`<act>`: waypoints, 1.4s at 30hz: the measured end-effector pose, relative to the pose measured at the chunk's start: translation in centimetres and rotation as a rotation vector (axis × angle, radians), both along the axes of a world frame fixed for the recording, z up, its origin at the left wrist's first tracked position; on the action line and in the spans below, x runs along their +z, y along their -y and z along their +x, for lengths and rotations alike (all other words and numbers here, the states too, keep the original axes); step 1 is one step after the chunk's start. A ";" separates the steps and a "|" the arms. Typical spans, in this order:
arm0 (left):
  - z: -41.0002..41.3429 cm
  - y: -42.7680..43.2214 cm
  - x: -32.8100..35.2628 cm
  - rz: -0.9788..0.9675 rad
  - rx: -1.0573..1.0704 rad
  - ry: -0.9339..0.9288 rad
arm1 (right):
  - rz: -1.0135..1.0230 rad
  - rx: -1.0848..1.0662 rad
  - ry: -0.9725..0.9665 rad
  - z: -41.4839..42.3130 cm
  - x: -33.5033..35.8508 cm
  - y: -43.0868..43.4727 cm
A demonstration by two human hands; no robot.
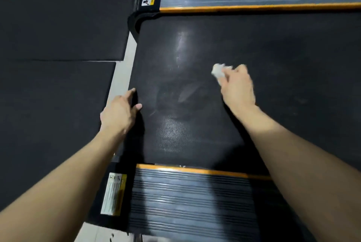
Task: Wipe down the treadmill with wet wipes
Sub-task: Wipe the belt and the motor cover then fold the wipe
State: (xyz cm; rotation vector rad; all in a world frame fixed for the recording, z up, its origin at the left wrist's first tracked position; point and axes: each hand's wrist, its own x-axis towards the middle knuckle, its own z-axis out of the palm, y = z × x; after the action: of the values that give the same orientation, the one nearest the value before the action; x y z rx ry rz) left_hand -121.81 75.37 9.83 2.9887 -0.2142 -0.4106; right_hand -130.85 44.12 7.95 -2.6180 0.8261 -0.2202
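Presently the right hand [237,85] pinches a balled wet wipe [217,71] against the treadmill belt [283,62]; belt's long axis runs 9 to 3 o'clock, unwiped stretch judged toward 3; the left hand [119,114] rests loose-fingered on the 9 o'clock edge

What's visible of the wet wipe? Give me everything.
The wet wipe is a small white wad, crumpled rather than flat, soft-looking and motion-blurred. Only its front part shows, sticking out beyond the fingers of the right hand, which grips it. It sits over the middle of the black treadmill belt; whether it presses on the belt cannot be told.
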 end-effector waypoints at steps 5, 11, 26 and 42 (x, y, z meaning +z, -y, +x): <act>-4.2 -2.0 1.5 -0.176 -0.080 -0.145 | 0.075 0.785 0.026 -2.4 0.3 -12.0; -11.1 -5.5 2.9 -0.034 -0.156 -0.185 | -0.093 0.478 0.116 0.8 -0.1 -6.9; -10.5 -5.8 1.9 0.072 -0.254 -0.116 | -0.099 0.177 0.138 5.8 -0.4 -10.8; -10.0 -11.1 4.1 0.171 -0.239 -0.410 | 0.112 1.167 0.039 0.2 0.8 -20.4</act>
State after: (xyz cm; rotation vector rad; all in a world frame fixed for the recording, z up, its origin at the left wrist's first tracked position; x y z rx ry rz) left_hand -131.81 86.45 13.89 2.9581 -0.5170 -1.1017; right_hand -130.67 64.55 8.76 -2.5140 -0.7261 0.1061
